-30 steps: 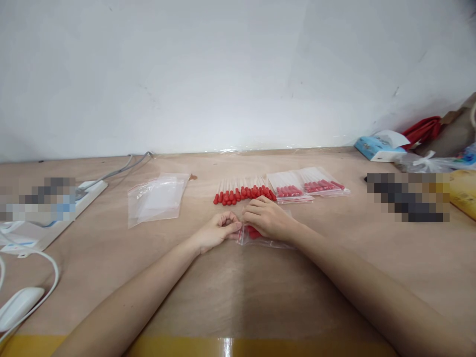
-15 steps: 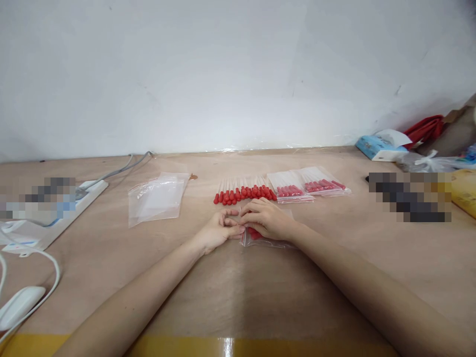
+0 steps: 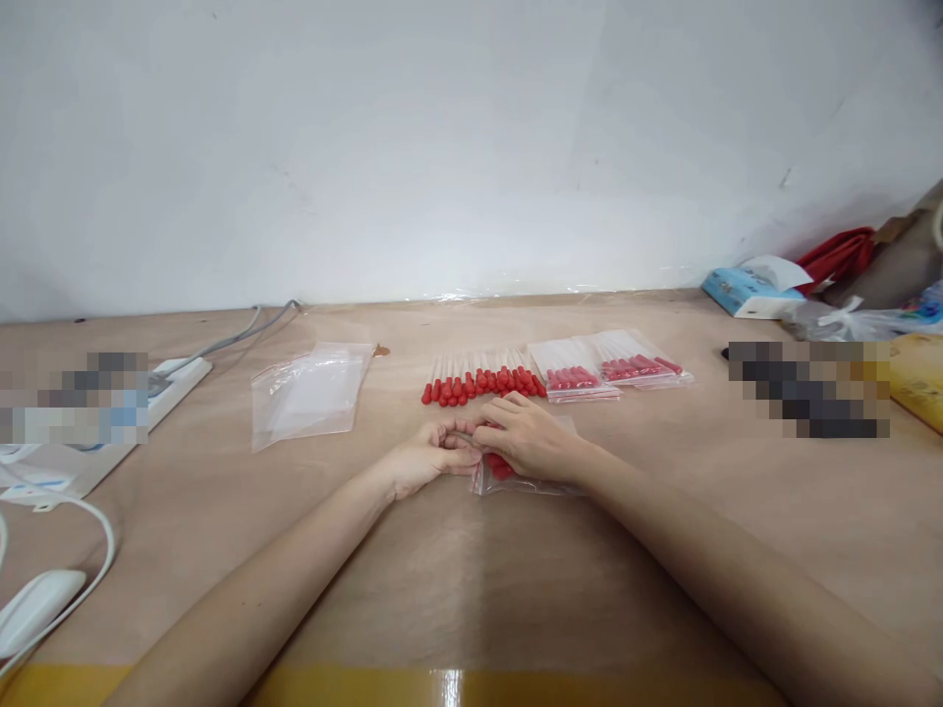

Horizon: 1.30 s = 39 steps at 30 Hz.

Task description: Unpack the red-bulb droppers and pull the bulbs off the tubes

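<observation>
In front of me a clear zip bag (image 3: 541, 486) with red-bulbed droppers (image 3: 501, 469) inside lies flat on the table, its red-striped zip edge towards the left. My left hand (image 3: 433, 458) pinches that edge, fingers curled and thumb against it. Over the bag sits my right hand (image 3: 526, 437), its fingertips closed at the same edge and meeting the left fingers; it covers much of the bag. Just beyond the hands is a row of loose droppers (image 3: 482, 383) with red bulbs and thin clear stems. Filled zip bags (image 3: 608, 365) lie to their right.
Flat, unfilled clear bags (image 3: 313, 393) lie left of the droppers. A white power strip (image 3: 177, 393) with cables and a white mouse-like object (image 3: 40, 611) are at far left. On the right are a blue tissue box (image 3: 755, 293), a blurred dark object (image 3: 806, 391) and a yellow package (image 3: 920, 378).
Both hands stay at the bag's zip edge with only a slight shift of the fingers. The whole view has moved a few pixels; the other things lie as before.
</observation>
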Tool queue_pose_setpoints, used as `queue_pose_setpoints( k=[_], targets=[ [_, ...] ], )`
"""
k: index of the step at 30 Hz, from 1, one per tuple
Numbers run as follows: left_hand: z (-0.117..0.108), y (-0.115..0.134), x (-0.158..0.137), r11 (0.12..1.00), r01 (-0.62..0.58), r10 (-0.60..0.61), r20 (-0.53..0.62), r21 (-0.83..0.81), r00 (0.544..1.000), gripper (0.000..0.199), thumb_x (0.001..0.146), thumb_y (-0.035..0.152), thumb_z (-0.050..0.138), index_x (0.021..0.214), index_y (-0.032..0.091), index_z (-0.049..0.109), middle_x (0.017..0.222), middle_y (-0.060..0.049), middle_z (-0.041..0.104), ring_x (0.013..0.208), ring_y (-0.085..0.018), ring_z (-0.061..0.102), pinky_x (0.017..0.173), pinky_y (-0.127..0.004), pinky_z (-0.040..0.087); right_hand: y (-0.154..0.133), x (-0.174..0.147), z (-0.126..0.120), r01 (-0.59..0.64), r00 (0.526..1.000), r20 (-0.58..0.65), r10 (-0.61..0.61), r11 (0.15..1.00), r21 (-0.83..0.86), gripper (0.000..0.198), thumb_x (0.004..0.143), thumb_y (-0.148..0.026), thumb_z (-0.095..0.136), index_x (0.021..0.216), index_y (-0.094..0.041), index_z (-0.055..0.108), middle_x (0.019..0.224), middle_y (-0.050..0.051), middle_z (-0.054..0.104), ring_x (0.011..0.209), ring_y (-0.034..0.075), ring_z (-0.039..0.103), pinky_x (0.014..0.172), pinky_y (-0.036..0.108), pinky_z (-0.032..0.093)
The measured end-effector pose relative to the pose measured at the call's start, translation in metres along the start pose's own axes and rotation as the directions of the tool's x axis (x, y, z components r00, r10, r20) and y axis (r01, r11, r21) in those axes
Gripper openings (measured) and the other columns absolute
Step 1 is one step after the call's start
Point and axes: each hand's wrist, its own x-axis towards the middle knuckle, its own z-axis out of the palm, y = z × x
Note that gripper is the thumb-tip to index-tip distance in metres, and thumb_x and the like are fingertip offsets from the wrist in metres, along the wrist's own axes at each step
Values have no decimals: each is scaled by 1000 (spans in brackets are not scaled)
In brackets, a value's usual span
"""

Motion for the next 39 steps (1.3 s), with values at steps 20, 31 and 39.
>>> queue_pose_setpoints(
  k=[20,31,39],
  targets=[
    [11,-5,0,980,-95,105,-47,176,993,39,59,47,71,72,12,59,65,0,60,61,-11,57,63,-26,48,1,1,7,87,971,-232,-60,990,112,20,88,-17,40,100,-14,56,83,5,60,77,14,46,70,26,34],
    [12,-6,1,923,-172,220,-106,344,970,26,73,36,56,63,15,45,50,7,43,45,-6,38,45,-17,29,-4,3,10,47,962,-264,-64,997,-68,25,87,-14,36,75,-12,58,69,5,54,68,15,41,65,27,35],
    [5,-16,10,815,-255,379,-146,521,914,18,73,28,52,62,14,45,53,5,43,48,-7,41,46,-19,32,-5,5,8,27,982,-187,-24,1000,9,21,88,-14,34,83,-13,54,80,6,55,74,16,43,70,27,36]
  ],
)
